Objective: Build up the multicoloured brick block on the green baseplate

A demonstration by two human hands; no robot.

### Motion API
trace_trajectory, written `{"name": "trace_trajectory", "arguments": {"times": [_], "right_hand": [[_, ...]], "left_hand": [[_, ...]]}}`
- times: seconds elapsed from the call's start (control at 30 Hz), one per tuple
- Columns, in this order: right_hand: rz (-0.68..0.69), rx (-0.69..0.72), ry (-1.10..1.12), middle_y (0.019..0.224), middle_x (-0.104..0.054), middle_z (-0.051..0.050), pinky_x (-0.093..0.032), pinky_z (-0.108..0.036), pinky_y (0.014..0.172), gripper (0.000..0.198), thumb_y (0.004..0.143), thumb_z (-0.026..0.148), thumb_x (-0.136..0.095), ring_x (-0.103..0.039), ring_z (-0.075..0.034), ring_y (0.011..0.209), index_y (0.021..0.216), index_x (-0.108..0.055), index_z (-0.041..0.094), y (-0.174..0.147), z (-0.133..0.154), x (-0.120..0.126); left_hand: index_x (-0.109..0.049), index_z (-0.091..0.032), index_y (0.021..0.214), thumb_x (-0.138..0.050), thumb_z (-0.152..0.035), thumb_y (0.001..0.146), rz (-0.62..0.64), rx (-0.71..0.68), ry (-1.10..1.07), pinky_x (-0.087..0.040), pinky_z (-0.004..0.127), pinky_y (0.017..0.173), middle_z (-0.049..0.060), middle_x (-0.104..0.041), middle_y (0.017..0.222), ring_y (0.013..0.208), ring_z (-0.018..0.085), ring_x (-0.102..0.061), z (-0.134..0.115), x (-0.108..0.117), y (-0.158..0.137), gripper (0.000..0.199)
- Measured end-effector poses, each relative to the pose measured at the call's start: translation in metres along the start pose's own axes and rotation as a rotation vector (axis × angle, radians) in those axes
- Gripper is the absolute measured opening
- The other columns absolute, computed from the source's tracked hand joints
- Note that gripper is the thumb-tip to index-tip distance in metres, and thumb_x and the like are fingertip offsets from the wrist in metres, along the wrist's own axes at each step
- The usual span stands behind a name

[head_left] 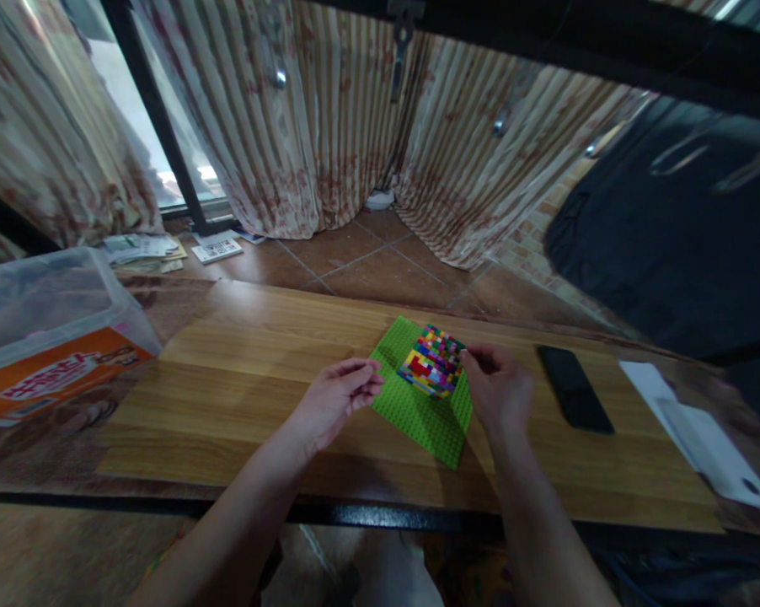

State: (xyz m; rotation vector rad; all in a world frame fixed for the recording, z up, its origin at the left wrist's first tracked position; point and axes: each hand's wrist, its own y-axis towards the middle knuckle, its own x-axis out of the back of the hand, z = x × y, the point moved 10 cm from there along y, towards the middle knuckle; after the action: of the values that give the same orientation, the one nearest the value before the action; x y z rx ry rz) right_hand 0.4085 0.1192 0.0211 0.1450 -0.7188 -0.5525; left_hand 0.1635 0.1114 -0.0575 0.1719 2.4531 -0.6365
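Observation:
A green studded baseplate (430, 430) lies at an angle on the wooden board in front of me. On it stands a block of toy bricks (434, 362) in many colours: red, yellow, purple, blue and white. My left hand (345, 392) is beside the plate's left edge, with thumb and fingers pressed together; whatever may be in them is hidden. At the block's right side is my right hand (499, 384), its thumb and fingertips closed in a pinch at the bricks' edge. What the pinch holds is too small to tell.
A black phone (575, 388) lies right of my right hand, with white flat objects (702, 434) farther right. A clear plastic tub (57, 337) with an orange label stands at the left. Papers (143, 249) and striped curtains (329, 126) are beyond the wooden board (228, 379).

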Motion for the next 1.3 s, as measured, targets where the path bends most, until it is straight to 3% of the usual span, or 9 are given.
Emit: {"name": "trace_trajectory", "arguments": {"times": [0.37,1.3], "right_hand": [[-0.001,0.021,0.025,0.074,-0.072,-0.008,-0.048,-0.032,0.063,0.030,0.076,0.041,-0.063,-0.063,-0.019,0.065,0.086,-0.072,0.014,0.001,-0.002,-0.004],[-0.015,0.214,-0.173,0.081,-0.068,-0.009,-0.044,-0.035,0.069,0.026,0.084,0.034,-0.051,-0.059,-0.021,0.072,0.086,-0.070,0.017,-0.002,0.011,-0.001]], "left_hand": [[-0.070,-0.009,0.085,-0.072,-0.016,0.078,-0.009,0.008,0.009,-0.049,0.015,0.058,0.004,-0.068,0.073,0.060,0.006,-0.061,0.001,0.001,0.000,0.010],[-0.070,-0.010,0.084,-0.075,-0.018,0.076,-0.005,-0.004,0.015,-0.048,0.016,0.058,0.004,-0.068,0.074,0.061,0.006,-0.061,0.001,0.002,0.000,0.013]]}}
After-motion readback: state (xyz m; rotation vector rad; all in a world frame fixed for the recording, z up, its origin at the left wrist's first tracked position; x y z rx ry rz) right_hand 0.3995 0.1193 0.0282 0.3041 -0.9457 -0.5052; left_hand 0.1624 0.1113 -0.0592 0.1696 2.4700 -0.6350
